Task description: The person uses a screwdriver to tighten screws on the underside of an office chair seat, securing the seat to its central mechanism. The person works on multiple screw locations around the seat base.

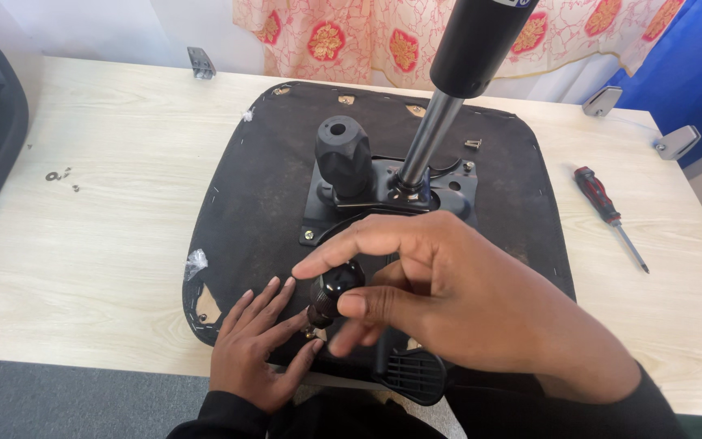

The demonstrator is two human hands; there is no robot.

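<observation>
- Left hand [257, 354] at 7 o'clock, fingers released, flat on upturned seat base [253, 203].
- Black-handled screwdriver [331, 294] upright at centre, tip hidden between hands.
- Right hand [440, 297] grasping its handle, wrist cut off at 5 o'clock.
- Gas cylinder [448, 89] top cropped at 12.

A home workroom, it seems: a flowered curtain [400, 36] behind a pale wooden table [107, 228] with loose screws [58, 176].

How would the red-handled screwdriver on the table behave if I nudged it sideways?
The screwdriver would probably roll: handle and shaft look round, lying flat on the smooth table. It looks stiff and light enough to slide.
</observation>
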